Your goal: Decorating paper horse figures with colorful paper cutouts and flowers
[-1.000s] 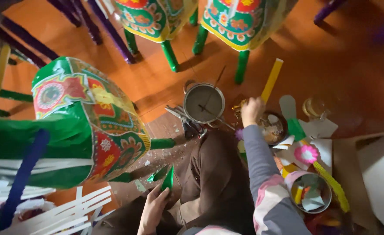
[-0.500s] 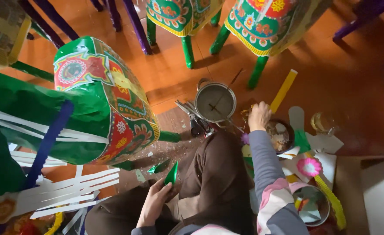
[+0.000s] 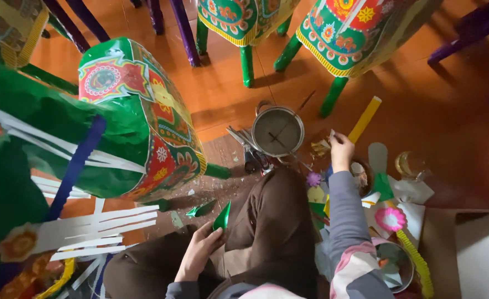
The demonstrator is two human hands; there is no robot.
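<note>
Over the last second the view has swung closer and lower, and the left hand (image 3: 199, 250) has lifted the green paper cone (image 3: 221, 217) from near the floor up beside the knee; so the cone is now in hand rather than lying among the scraps; its fingers pinch the cone's lower edge, tip pointing up. The right hand (image 3: 341, 150) stays stretched forward, arm nearly straight, sleeve grey; its fingers are bent over a small pale scrap (image 3: 323, 147) just right of the round metal pan (image 3: 278, 131); whether they grip it I cannot tell. The scissors (image 3: 250, 152) lie left of the pan on the orange floor (image 3: 222, 94).
</note>
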